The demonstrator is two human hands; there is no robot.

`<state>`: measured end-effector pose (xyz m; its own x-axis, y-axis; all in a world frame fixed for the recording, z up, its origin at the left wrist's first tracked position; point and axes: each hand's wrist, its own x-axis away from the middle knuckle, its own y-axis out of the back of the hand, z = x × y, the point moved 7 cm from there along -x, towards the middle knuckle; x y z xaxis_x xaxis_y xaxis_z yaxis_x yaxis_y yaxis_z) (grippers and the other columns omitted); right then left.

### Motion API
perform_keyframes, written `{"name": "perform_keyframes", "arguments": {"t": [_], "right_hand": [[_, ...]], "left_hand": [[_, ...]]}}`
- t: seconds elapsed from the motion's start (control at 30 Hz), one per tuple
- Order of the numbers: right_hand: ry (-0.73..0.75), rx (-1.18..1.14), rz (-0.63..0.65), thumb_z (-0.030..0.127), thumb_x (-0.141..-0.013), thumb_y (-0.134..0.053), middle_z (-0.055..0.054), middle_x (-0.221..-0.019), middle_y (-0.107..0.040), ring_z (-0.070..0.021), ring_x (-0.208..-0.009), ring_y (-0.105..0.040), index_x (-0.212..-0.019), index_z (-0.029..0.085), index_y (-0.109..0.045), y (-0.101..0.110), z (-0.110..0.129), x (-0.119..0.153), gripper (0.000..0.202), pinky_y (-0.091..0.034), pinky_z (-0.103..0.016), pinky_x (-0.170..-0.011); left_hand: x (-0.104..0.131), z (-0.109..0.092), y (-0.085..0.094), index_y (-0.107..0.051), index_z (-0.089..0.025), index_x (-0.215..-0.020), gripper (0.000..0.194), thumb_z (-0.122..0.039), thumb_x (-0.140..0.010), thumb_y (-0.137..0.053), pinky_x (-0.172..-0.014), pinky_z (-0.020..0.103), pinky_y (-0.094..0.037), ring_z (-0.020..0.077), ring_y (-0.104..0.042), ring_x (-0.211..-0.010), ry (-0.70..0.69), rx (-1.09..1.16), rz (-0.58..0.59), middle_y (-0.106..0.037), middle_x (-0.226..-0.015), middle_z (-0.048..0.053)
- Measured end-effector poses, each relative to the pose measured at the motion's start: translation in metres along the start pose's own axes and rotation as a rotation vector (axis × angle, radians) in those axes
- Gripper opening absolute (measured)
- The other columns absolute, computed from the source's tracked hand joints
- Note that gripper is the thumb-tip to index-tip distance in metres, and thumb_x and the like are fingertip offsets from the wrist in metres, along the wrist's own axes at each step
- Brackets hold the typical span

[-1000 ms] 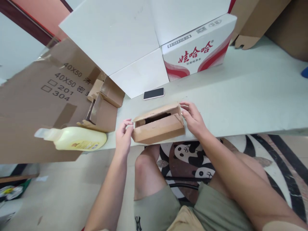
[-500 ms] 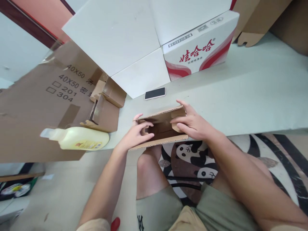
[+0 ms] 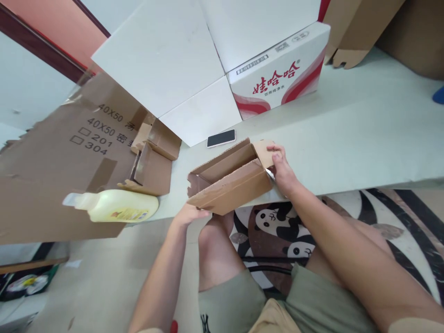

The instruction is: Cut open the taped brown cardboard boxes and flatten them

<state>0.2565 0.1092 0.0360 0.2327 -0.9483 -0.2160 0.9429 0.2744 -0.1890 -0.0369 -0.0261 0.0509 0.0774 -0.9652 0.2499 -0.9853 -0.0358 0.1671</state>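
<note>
A small brown cardboard box is tilted over the front edge of the table, its open top facing up and its flaps sticking out. My right hand grips the flap at the box's right end, fingers bent around it. At the near left corner, my left hand holds the box from below, the thumb along its lower edge and the other fingers largely hidden. Just behind the box lies a phone, its dark screen upward.
White cartons and a red-and-white water carton stand behind. To the left are a pale yellow bottle on its side, smaller cardboard boxes and a large printed carton. A blue object shows at the right edge.
Both hands have come out of the box's opening to its outer ends. The box has turned, its right end swinging away from me, and its right flap now points outward.
</note>
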Motion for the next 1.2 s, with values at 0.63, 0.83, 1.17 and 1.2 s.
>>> {"name": "perform_keyframes", "arguments": {"t": [0.63,0.83,1.17,1.2], "right_hand": [[0.273,0.379,0.048,0.041,-0.080,-0.067,-0.015,-0.146,-0.049,-0.0316,-0.138,-0.045,-0.141,0.025,-0.043,-0.018,0.030,0.010,0.067,-0.040,-0.055,-0.113],[0.339,0.493,-0.138,0.038,-0.086,-0.061,-0.011,-0.131,-0.060,-0.0301,-0.125,-0.054,-0.125,0.028,-0.056,-0.006,0.047,0.012,0.041,-0.043,-0.051,-0.109],[-0.273,0.919,0.094,0.032,-0.078,-0.068,-0.013,-0.094,-0.067,-0.0303,-0.087,-0.064,-0.096,0.021,-0.065,0.021,-0.010,0.007,0.021,-0.051,-0.045,-0.076],[-0.310,0.919,0.137,0.028,-0.077,-0.069,-0.013,-0.088,-0.067,-0.0301,-0.084,-0.065,-0.089,0.021,-0.064,0.021,-0.016,0.009,0.015,-0.050,-0.044,-0.075]], "left_hand": [[-0.008,-0.017,-0.039,-0.063,-0.021,-0.127,0.053,-0.050,-0.082,-0.061,-0.083,0.047,-0.058,0.0324,-0.070,-0.103,0.155,0.725,-0.392,-0.073,-0.119,0.010],[-0.004,-0.009,-0.057,-0.063,-0.022,-0.127,0.056,-0.055,-0.083,-0.058,-0.076,0.047,-0.058,0.0311,-0.069,-0.094,0.258,0.711,-0.408,-0.073,-0.114,0.011],[-0.011,0.001,-0.048,-0.061,-0.028,-0.126,0.065,-0.068,-0.076,-0.051,-0.081,0.055,-0.058,0.0392,-0.062,-0.116,0.182,0.821,-0.475,-0.066,-0.124,0.013],[-0.011,0.002,-0.050,-0.061,-0.028,-0.126,0.065,-0.068,-0.075,-0.050,-0.081,0.055,-0.058,0.0395,-0.061,-0.117,0.179,0.826,-0.487,-0.066,-0.125,0.013]]}}
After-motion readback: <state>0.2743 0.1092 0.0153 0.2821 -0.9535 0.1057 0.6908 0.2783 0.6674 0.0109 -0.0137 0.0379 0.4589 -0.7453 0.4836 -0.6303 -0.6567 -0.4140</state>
